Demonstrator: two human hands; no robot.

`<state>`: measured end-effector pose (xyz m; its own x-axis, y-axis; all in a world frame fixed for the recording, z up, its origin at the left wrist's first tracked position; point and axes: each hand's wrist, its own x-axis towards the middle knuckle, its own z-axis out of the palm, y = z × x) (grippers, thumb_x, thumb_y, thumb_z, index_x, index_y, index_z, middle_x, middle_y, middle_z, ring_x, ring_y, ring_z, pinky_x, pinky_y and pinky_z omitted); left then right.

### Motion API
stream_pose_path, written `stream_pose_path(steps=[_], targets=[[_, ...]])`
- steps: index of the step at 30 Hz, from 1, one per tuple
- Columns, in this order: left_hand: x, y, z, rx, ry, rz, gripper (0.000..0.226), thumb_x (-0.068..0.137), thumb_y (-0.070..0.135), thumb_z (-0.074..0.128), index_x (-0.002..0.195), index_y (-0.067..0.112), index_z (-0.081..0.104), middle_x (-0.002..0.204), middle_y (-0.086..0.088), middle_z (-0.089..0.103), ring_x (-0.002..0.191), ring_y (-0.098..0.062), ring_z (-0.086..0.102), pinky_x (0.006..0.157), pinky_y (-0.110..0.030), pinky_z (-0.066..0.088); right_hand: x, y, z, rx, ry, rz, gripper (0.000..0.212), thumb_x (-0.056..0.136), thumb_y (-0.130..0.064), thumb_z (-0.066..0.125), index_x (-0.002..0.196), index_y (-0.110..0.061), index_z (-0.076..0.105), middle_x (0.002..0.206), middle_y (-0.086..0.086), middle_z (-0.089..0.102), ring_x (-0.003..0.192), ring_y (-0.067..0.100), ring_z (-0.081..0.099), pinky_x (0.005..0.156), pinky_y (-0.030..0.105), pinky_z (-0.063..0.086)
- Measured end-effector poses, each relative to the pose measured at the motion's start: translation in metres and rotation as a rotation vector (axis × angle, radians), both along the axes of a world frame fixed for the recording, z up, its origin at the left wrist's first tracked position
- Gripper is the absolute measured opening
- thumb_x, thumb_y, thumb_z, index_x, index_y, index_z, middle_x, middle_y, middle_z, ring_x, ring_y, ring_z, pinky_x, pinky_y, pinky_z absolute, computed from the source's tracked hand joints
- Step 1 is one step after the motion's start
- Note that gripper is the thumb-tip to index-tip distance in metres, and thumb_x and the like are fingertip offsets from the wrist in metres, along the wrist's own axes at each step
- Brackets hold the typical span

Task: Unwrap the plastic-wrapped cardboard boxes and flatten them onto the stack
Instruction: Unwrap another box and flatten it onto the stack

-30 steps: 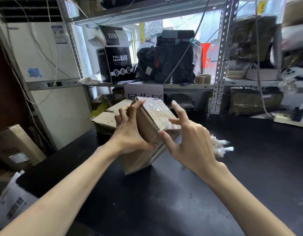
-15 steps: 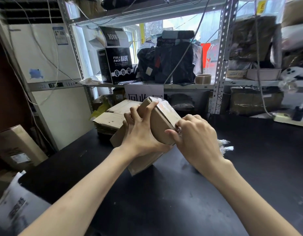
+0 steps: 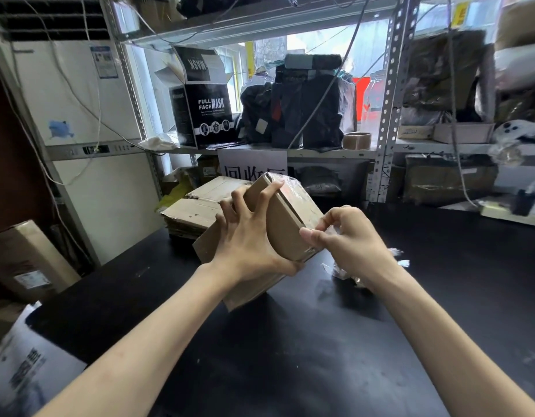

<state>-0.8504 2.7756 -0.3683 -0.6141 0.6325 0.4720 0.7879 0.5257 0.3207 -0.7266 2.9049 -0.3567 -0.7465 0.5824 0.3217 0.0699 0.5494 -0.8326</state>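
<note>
Cardboard box (image 3: 285, 224) clasped by left hand (image 3: 248, 245), right fingers (image 3: 312, 236) seemingly pinching wrap (image 3: 296, 194) at edge

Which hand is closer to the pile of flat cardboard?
Left. The left hand grips the wrapped box right in front of the flat cardboard pile; the right hand pinches plastic wrap on the box's other side, farther from the pile.
</note>
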Motion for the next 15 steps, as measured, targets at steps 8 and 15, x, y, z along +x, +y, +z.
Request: stream_pose_path(steps=[8,15], targets=[[-0.0045,-0.0027,0.0048,-0.001,-0.050,0.019,0.135,0.045,0.058,0.091,0.151,0.048,0.007,0.126,0.003,0.012,0.122,-0.024,0.019,0.114,-0.053,0.028,0.0008,0.0017,0.0007,0.057,0.220,0.101,0.025,0.068,-0.004,0.086,0.071,-0.016,0.064,0.072,-0.006,0.071,0.069,0.005,0.066,0.065,0.018,0.045],[-0.0084,-0.0036,0.0058,-0.022,-0.067,0.015,0.134,0.045,0.056,0.090,0.149,0.050,0.005,0.117,0.005,0.009,0.122,-0.026,0.021,0.111,-0.051,0.031,0.0066,-0.0010,0.0026,0.160,0.262,0.185,0.049,0.065,0.010,0.082,0.090,-0.017,0.049,0.069,0.000,0.068,0.065,0.007,0.061,0.058,0.008,0.042]])
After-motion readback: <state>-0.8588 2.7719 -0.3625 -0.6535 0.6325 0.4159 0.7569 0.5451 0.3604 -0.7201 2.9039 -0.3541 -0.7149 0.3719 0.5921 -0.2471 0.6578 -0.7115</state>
